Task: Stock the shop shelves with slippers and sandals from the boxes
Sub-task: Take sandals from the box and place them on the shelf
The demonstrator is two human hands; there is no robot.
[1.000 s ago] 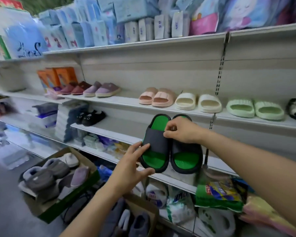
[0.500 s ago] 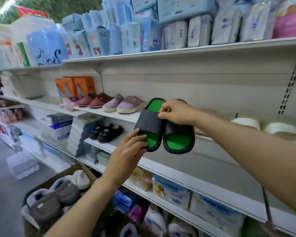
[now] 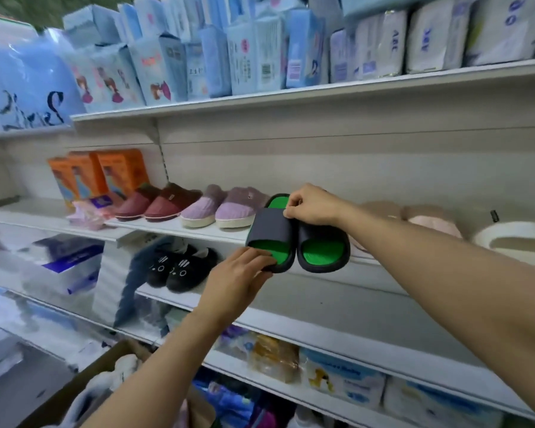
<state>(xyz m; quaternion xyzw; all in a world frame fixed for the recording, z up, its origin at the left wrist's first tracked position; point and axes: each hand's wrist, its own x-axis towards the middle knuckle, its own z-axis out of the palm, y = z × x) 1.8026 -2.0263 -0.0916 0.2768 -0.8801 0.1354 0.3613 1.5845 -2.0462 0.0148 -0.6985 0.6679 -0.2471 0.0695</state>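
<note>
Head view: the right hand (image 3: 314, 204) pinches the black-and-green slides (image 3: 297, 237) together at their top edges, fingers closed on both. The left hand (image 3: 238, 281) has its fingers loosely spread, the fingertips (image 3: 261, 257) touching the toe of the left slide from below, not clamped. Compared with a second ago, the pair has been carried up and leftwards from the lower shelf level. It now hangs in front of the slipper shelf (image 3: 198, 231), just right of the lilac slippers (image 3: 226, 206) and left of the pink pair (image 3: 430, 222). Judgement: a gap has been chosen; set-down remains.
</note>
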